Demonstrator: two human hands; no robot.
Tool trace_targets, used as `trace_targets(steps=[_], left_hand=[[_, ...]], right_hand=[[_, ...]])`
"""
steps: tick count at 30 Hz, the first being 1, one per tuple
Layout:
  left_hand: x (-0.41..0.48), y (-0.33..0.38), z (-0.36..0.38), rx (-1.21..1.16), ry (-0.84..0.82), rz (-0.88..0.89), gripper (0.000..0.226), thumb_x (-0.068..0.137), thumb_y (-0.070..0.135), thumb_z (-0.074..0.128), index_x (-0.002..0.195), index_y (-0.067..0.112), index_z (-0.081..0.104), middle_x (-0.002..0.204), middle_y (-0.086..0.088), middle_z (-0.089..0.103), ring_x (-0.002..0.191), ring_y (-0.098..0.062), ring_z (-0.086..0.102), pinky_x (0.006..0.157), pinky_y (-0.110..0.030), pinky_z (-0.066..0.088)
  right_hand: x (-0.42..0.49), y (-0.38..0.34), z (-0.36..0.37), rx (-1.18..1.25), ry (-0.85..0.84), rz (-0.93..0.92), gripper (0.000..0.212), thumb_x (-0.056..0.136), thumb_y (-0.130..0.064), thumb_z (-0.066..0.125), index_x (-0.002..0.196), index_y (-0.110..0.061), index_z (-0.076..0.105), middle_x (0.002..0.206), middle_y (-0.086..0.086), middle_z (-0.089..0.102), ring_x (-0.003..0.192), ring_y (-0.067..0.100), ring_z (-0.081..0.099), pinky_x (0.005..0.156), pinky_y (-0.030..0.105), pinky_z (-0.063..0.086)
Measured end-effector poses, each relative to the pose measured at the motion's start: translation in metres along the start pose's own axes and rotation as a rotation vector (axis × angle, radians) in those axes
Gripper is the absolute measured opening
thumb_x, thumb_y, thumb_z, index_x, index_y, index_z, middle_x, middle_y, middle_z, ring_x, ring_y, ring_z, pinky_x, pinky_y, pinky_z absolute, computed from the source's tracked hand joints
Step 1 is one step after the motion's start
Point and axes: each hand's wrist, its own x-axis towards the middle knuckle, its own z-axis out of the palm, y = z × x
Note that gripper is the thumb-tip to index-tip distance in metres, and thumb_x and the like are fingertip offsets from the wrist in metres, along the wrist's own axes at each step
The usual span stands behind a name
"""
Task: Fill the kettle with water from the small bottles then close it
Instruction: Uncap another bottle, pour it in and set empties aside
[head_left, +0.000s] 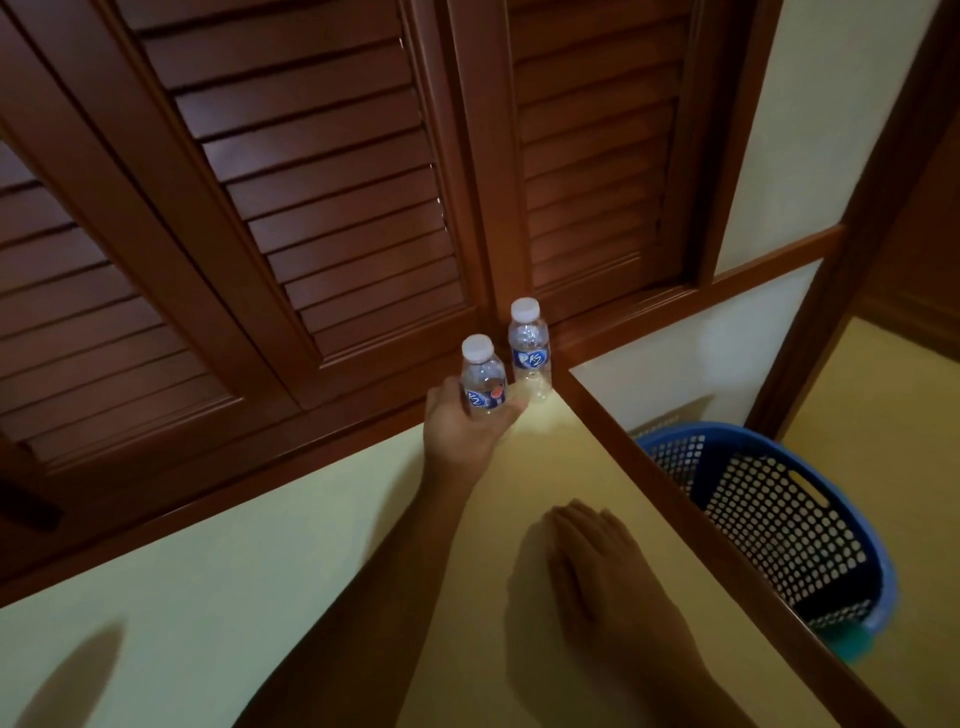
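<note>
Nearer bottle (483, 387): clear, white cap, blue label with white lettering and a red spot. Farther bottle (529, 353): clear, white cap, blue label. Shutters (337, 208): reddish-brown wood, horizontal slats. Table top (260, 571): pale yellow, with brown wooden edging (652, 478). Basket (753, 431): blue, regular grid of small holes. Wall (831, 104): cream.

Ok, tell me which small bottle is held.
The nearer clear plastic white-capped bottle, in the grip of the left hand; the farther bottle stands free beside it.

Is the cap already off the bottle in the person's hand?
No, the white cap sits closed on the bottle that the left hand grips.
</note>
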Motion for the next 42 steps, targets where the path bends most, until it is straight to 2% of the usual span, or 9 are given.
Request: trace_targets(steps=[7,14,20,24,28,31,34,38,42], left_hand=[[0.003,-0.019,0.008,0.013,-0.045,0.037,0.050,0.076,0.034,0.090,0.117,0.021,0.065,0.107,0.002,0.068,0.097,-0.021,0.067,0.076,-0.031,0.051],[0.016,-0.018,0.013,0.093,-0.020,0.067,0.055,0.076,0.046,0.086,0.116,0.015,0.065,0.109,-0.004,0.073,0.099,-0.025,0.069,0.084,-0.045,0.059],[0.013,-0.021,0.005,0.103,-0.047,0.038,0.075,0.071,0.057,0.088,0.128,0.017,0.062,0.123,-0.003,0.069,0.112,-0.023,0.066,0.093,-0.045,0.058],[-0.033,-0.021,-0.024,0.070,-0.037,0.003,0.072,0.080,0.053,0.086,0.138,0.022,0.058,0.123,0.005,0.059,0.116,-0.018,0.059,0.097,-0.035,0.053],[-0.117,-0.035,-0.069,-0.059,-0.010,0.020,0.038,0.092,0.047,0.075,0.127,0.039,0.062,0.117,0.014,0.062,0.101,-0.006,0.060,0.090,-0.026,0.053],[-0.185,-0.039,-0.108,-0.110,-0.017,0.010,0.028,0.097,0.048,0.063,0.124,0.049,0.056,0.130,0.017,0.062,0.111,-0.003,0.063,0.093,-0.021,0.055],[-0.240,-0.051,-0.148,-0.110,0.091,-0.004,0.028,0.096,0.043,0.057,0.125,0.045,0.058,0.127,0.019,0.064,0.113,-0.003,0.064,0.091,-0.016,0.055],[-0.305,-0.068,-0.204,-0.180,0.320,-0.055,0.039,0.096,0.017,0.060,0.131,0.033,0.063,0.121,0.017,0.069,0.116,-0.009,0.067,0.098,-0.028,0.056],[-0.366,-0.073,-0.260,-0.131,0.525,-0.073,0.042,0.100,0.007,0.063,0.137,0.028,0.062,0.129,0.015,0.069,0.125,-0.010,0.065,0.103,-0.035,0.055]], right_hand=[[0.000,-0.001,0.001,-0.023,0.020,-0.013,0.114,0.070,-0.074,-0.034,0.157,-0.030,0.024,0.165,-0.011,0.022,0.150,0.001,0.003,0.125,0.032,-0.005],[-0.003,-0.007,-0.005,-0.075,-0.003,-0.013,0.123,0.059,-0.073,-0.043,0.159,-0.029,0.014,0.167,-0.010,0.012,0.153,0.006,-0.001,0.120,0.028,-0.013],[-0.004,-0.010,0.000,-0.177,-0.034,-0.060,0.105,0.070,-0.069,-0.037,0.159,-0.027,-0.003,0.168,-0.007,-0.004,0.150,0.010,-0.016,0.116,0.032,-0.018],[-0.006,-0.010,0.000,-0.181,-0.015,-0.090,0.106,0.073,-0.069,-0.034,0.160,-0.023,0.007,0.168,-0.003,0.003,0.153,0.012,-0.008,0.122,0.034,-0.012],[-0.014,-0.009,0.005,-0.111,0.059,-0.218,0.081,0.097,-0.061,0.003,0.153,-0.014,0.037,0.162,0.006,0.032,0.153,0.017,0.013,0.125,0.038,0.007],[-0.026,-0.038,0.018,-0.019,0.149,-0.319,0.059,0.104,-0.047,0.027,0.147,-0.012,0.049,0.156,0.005,0.044,0.149,0.012,0.024,0.123,0.030,0.009],[-0.045,-0.092,0.035,0.094,0.115,-0.403,0.049,0.105,-0.040,0.039,0.150,-0.021,0.044,0.158,-0.009,0.038,0.146,0.001,0.023,0.117,0.014,0.008],[-0.082,-0.169,0.058,0.294,0.036,-0.624,0.049,0.102,-0.037,0.042,0.147,-0.017,0.049,0.152,-0.007,0.047,0.143,0.001,0.036,0.118,0.022,0.030],[-0.123,-0.237,0.069,0.377,-0.059,-0.788,0.048,0.103,-0.032,0.044,0.148,-0.020,0.047,0.151,-0.012,0.047,0.141,-0.006,0.034,0.114,0.012,0.026]])
